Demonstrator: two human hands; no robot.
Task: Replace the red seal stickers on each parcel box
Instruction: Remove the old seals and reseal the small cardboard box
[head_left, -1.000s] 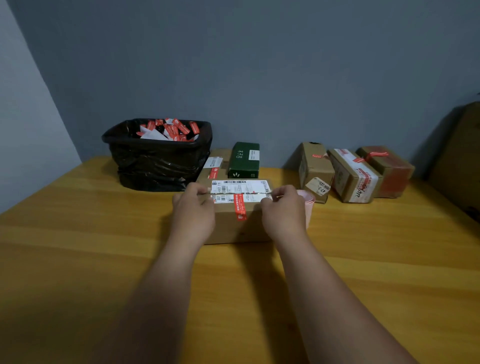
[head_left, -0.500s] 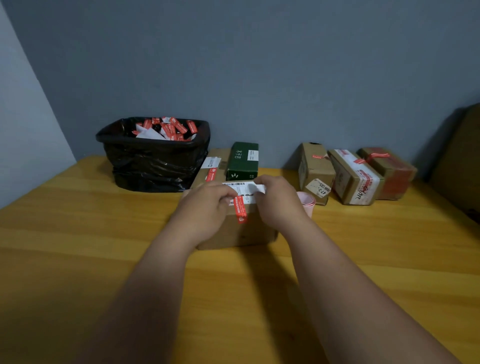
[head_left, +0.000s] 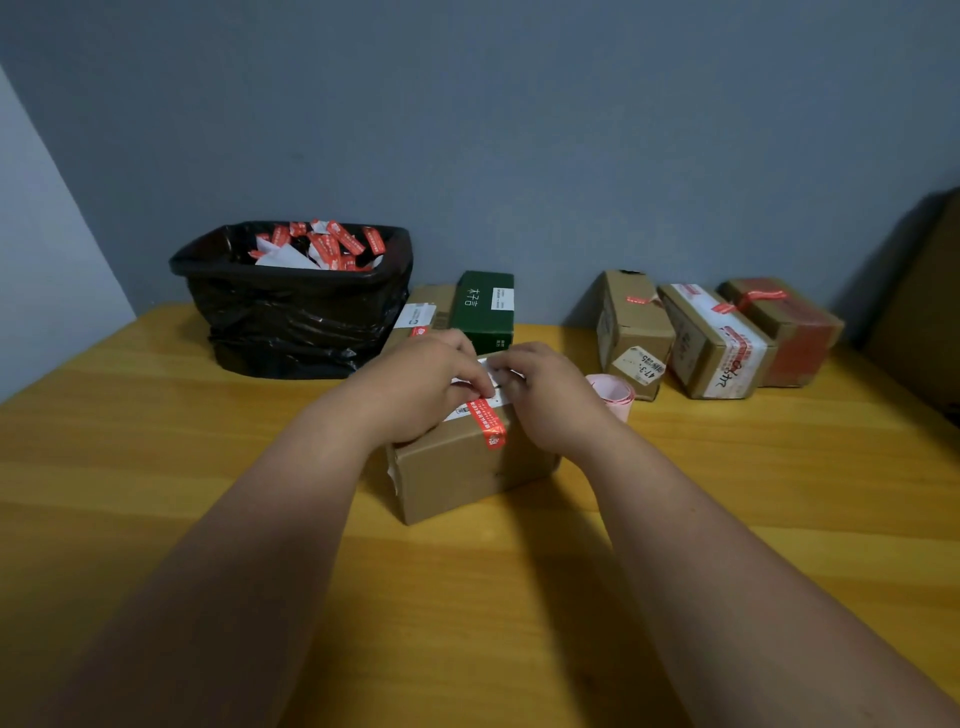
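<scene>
Working on the brown parcel box (head_left: 467, 467) sitting on the desk (head_left: 156, 467) directly in front of me. Both hands are resting on its top face, over the white shipping label (head_left: 462, 413).

Left hand (head_left: 421, 387): fingers are curling down onto the lid near the upper end of the red seal sticker (head_left: 488, 423). Whether they are pinching the sticker's end or only pressing beside it, I cannot tell; the fingertips are hiding the contact. Right hand (head_left: 550, 395): fingers are bending onto the lid just right of the sticker, apparently bracing the box. Grip there is also unclear.

The sticker is lying across the seam and folding over the front edge, its lower end sticking to the front face. It looks fully attached on the visible part.

Judged step: I am working at this sticker's top end, either starting to peel an old seal or pressing down a new one. I cannot tell which.

If peeling, the next move is calling for a nail under the end, then a slow pull along the strip so the label beneath is not tearing, with the right hand holding the box down.

Black bin (head_left: 291, 312) at back left is holding discarded red stickers. The pink sticker roll (head_left: 613, 392) is lying just right of the box. Three more parcels (head_left: 717, 338) are waiting at right, well apart.
</scene>
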